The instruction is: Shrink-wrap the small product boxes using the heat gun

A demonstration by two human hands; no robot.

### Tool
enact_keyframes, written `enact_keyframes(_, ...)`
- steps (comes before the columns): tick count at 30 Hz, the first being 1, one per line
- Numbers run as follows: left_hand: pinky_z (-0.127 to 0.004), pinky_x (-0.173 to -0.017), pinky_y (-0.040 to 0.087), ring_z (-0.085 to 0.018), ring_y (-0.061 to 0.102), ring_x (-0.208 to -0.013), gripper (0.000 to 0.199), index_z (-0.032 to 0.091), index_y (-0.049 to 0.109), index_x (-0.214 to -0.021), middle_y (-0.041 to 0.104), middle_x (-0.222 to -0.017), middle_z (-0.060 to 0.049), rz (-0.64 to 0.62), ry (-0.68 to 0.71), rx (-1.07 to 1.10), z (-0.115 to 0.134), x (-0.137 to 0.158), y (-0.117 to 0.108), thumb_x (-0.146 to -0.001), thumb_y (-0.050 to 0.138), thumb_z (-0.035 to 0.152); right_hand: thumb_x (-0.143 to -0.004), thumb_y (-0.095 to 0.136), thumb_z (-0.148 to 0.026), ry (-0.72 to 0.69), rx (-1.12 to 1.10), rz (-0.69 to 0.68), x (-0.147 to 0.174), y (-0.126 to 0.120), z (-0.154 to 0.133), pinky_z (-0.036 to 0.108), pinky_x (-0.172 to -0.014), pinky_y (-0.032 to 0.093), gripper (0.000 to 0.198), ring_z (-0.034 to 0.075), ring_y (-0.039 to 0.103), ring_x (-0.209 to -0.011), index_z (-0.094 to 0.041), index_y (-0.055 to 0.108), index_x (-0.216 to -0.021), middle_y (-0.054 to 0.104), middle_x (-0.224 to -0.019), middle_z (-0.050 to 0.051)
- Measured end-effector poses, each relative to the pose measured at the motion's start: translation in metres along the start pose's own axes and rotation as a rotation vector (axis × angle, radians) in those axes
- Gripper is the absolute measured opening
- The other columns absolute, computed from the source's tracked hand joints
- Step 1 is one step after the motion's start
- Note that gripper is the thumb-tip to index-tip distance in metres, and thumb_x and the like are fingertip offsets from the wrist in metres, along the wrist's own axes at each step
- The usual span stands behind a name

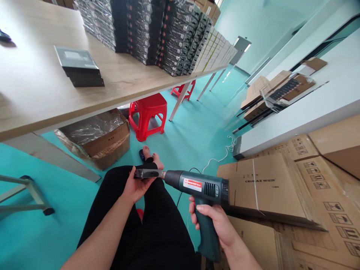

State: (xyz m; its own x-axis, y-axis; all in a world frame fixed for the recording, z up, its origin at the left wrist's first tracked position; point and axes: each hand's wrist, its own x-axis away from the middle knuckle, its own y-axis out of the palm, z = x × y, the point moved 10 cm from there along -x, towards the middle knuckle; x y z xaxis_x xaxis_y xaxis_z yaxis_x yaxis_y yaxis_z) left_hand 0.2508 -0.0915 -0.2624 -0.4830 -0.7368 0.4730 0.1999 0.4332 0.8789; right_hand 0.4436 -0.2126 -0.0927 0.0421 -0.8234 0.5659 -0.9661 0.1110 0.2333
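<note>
Right grip (216,219), head view: closed around the pistol handle of a heat gun (194,183), thumb laid across the handle's upper part. Left grip (137,189): narrow, holding a flat dark package (147,173) between thumb and fingers.

Package: slim, rectangular, edge-on; dark body with a glossy, greyish translucent surface along its near side. Located above the black trousers (165,228), its right end at the gun's nozzle; contact between the two cannot be told.

Heat gun: dark green housing, black barrel, short metal nozzle pointing left, red-and-white label, slotted black vents, ribbed black rear cap.

Table (42,86): pale wood grain; bears a low pile of dark boxes (81,69), tall film-wrapped black stacks (146,33) and white boxes (215,52) beyond.

Below the table: brown carton (112,144) with clear film (97,127) inside; red stool (147,112) just beside. At right: bundled cardboard (267,191), tied with white cord (255,183).
</note>
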Motion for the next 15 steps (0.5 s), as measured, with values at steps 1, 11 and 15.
enact_keyframes(1, -0.051, -0.092, 0.051, -0.036, 0.046, -0.122, 0.063, 0.014, 0.039, -0.134, 0.051, -0.129, -0.02, -0.002, 0.004, 0.003, 0.0, -0.001, 0.0, -0.083, 0.06, 0.044, -0.081, 0.057, -0.026, -0.002, -0.013, -0.003, 0.001, 0.0, 0.001, 0.024, -0.055, 0.048, 0.028, 0.015, 0.058, -0.068, -0.013, 0.059, -0.106, 0.062, -0.088, 0.008)
enact_keyframes(11, -0.05, -0.097, 0.047, -0.036, 0.042, -0.125, 0.064, 0.01, 0.039, -0.133, 0.047, -0.133, -0.022, -0.06, 0.023, -0.057, 0.001, 0.002, 0.005, -0.083, 0.059, 0.044, -0.082, 0.058, -0.027, 0.0, 0.053, 0.006, 0.002, 0.004, 0.009, 0.026, -0.058, 0.048, 0.028, 0.016, 0.059, -0.069, -0.012, 0.061, -0.106, 0.063, -0.089, 0.009)
enact_keyframes(15, -0.049, -0.095, 0.048, -0.033, 0.05, -0.119, 0.053, 0.012, 0.047, -0.126, 0.055, -0.124, -0.018, -0.028, 0.016, -0.074, 0.001, 0.006, 0.004, -0.083, 0.059, 0.04, -0.082, 0.057, -0.027, -0.017, 0.012, 0.058, 0.005, -0.009, 0.011, 0.026, -0.057, 0.048, 0.027, 0.015, 0.058, -0.068, -0.013, 0.06, -0.106, 0.062, -0.089, 0.008)
